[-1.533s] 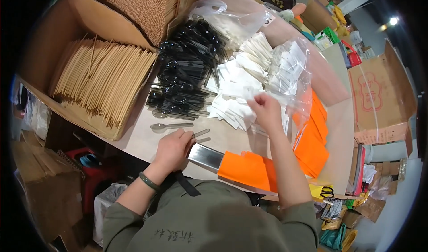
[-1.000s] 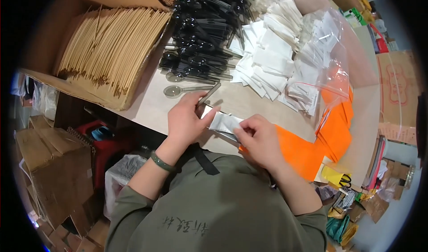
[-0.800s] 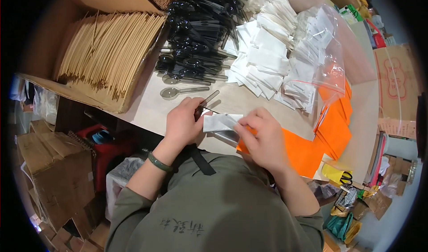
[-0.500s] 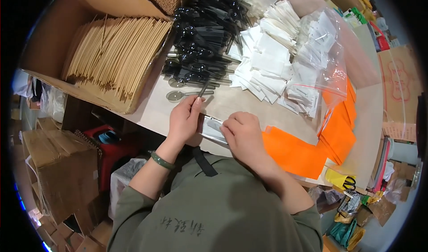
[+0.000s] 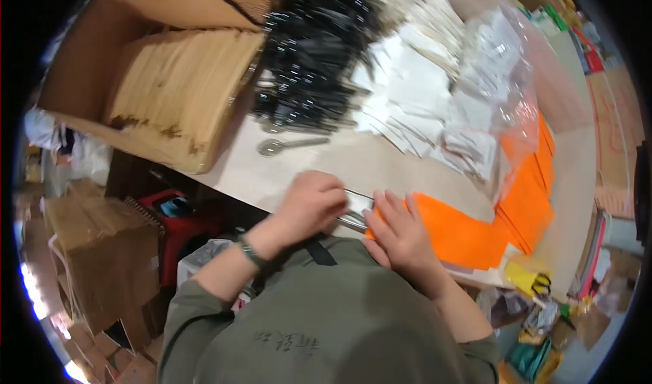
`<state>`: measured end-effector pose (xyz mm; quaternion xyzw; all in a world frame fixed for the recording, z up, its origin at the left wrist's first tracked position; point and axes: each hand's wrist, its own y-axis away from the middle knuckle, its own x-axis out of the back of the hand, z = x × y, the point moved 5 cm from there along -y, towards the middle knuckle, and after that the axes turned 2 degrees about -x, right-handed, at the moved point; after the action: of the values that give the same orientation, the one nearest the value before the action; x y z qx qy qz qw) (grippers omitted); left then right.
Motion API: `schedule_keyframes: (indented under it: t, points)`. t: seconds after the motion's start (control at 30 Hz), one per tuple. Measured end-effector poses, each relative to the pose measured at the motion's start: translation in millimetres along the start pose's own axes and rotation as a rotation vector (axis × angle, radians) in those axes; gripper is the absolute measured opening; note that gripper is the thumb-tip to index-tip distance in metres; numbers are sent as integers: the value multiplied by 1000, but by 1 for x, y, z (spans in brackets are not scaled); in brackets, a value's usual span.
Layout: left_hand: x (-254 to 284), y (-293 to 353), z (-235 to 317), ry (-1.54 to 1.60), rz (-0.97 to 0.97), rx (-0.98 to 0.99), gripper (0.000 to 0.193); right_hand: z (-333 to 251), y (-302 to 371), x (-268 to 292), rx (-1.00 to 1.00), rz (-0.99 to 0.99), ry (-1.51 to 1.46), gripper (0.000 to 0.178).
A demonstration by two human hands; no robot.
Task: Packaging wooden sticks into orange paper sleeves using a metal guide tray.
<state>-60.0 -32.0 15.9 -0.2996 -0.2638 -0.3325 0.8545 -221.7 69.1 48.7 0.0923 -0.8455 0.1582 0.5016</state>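
Note:
A narrow clear sleeve with white contents (image 5: 358, 202) lies at the table's front edge between my hands. A grey spoon-like strip shows along its near side, smeared by motion. My left hand (image 5: 307, 204) is closed, its curled fingers pinching the sleeve's left end. My right hand (image 5: 402, 229) has its fingers stretched out flat over the sleeve's right end and the edge of an orange sheet (image 5: 458, 238). Beyond my left hand lies a single translucent grey plastic spoon (image 5: 288, 145). Behind it is a heap of dark plastic spoons (image 5: 309, 65).
A cardboard box of wooden chopsticks (image 5: 180, 88) stands at the far left. White paper packets (image 5: 414, 88) are piled right of the spoons, beside a clear plastic bag (image 5: 502, 58). More orange sheets (image 5: 526, 197) fan out at right, near a yellow item (image 5: 523, 275).
My left hand moved right and nearer, turning from a raised spoon handle down onto the sleeve. That upright handle no longer shows. My right hand shifted right, fingers straightening.

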Motion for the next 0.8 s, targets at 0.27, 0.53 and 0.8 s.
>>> schedule_keyframes:
  t: [0.27, 0.53, 0.8]
  points:
    - [125, 15, -77, -511, 376, 473, 13, 7, 15, -32, 138, 0, 225, 40]
    - [194, 44, -140, -634, 215, 668, 17, 9, 12, -33, 121, -37, 145, 39]
    - [206, 31, -148, -784, 218, 630, 16, 12, 1, -12, 71, -12, 70, 41]
